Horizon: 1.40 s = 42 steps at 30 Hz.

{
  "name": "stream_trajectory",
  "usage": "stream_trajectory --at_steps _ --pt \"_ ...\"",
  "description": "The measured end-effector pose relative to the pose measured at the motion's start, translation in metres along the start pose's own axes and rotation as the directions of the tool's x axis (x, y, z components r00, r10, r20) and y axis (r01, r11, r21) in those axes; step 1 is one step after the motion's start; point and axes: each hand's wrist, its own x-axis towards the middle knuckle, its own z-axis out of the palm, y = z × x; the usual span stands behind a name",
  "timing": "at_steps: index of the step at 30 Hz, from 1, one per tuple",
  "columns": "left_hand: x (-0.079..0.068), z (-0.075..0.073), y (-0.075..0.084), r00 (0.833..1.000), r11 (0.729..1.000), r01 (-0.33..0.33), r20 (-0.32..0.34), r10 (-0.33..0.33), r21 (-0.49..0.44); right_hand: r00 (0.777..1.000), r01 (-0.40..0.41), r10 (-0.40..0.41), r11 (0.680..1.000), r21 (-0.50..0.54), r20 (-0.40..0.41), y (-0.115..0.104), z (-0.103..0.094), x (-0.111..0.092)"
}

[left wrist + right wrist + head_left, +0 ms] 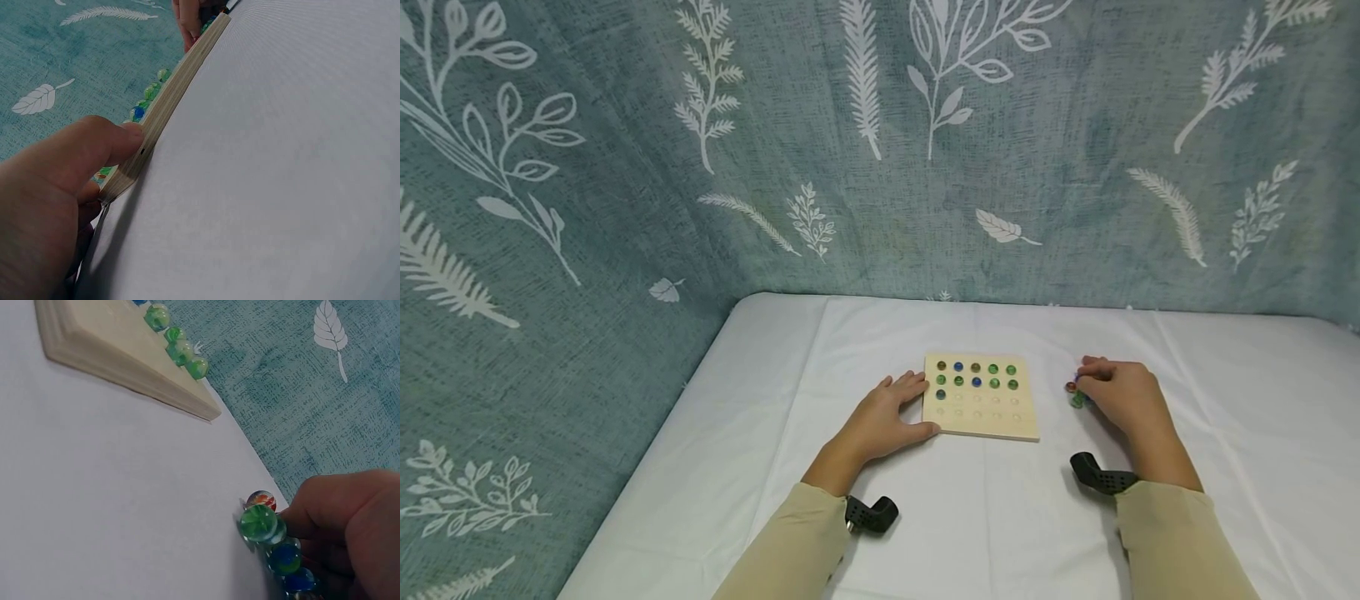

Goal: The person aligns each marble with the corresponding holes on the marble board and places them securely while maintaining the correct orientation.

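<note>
Cannot tell a pinch from a touch at the right hand (1123,398), masked at the fingertips by marbles (284,557) in the right wrist view; cannot count those marbles, overlapping and cut off at the bottom edge; in the head view, too small for reading swirls; in the left wrist view, cannot see the face of the board (981,427), turned nearly edge-on; lose part of its marble row (152,92) behind the thumb of the left hand (883,417), cropped at the left edge; find only part of the right hand, sliced off at the top; lose the rest of both sleeves (790,550) below the head view.
</note>
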Motion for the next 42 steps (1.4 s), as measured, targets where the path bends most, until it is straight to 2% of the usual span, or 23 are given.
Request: stream_trajectory --at_steps 11,19,23,26,29,34,39,42 --pt "-0.001 0.000 0.000 1.000 1.000 -0.015 -0.007 0.015 -0.002 0.998 0.049 -0.051 0.997 -0.065 -0.036 -0.001 0.002 -0.001" --pt "-0.002 0.000 0.001 1.000 1.000 -0.012 -0.014 0.012 -0.009 0.995 0.062 -0.063 0.998 -0.017 -0.071 -0.011 -0.001 -0.005" --pt "-0.003 -0.001 0.001 1.000 1.000 -0.017 -0.017 0.017 -0.013 0.984 0.131 -0.130 0.991 -0.004 -0.117 -0.030 0.003 -0.013" --pt "-0.002 -0.001 0.000 1.000 1.000 -0.022 -0.014 0.022 0.000 0.965 0.223 -0.224 0.975 -0.022 -0.139 -0.047 0.010 -0.018" --pt "-0.002 -0.001 -0.001 1.000 1.000 -0.028 -0.013 0.028 0.009 0.943 0.310 -0.313 0.950 -0.044 -0.109 -0.064 0.023 -0.022" --pt "-0.001 -0.001 -0.001 1.000 1.000 -0.027 0.001 0.027 0.007 0.912 0.411 -0.411 0.911 -0.024 0.007 -0.086 0.049 -0.030" --pt "-0.001 -0.001 -0.001 1.000 1.000 -0.018 0.012 0.018 0.001 0.889 0.456 -0.454 0.890 -0.007 0.063 -0.096 0.065 -0.037" --pt "-0.001 -0.001 -0.002 1.000 1.000 -0.016 0.008 0.016 0.003 0.884 0.464 -0.462 0.885 -0.019 0.076 -0.100 0.070 -0.038"
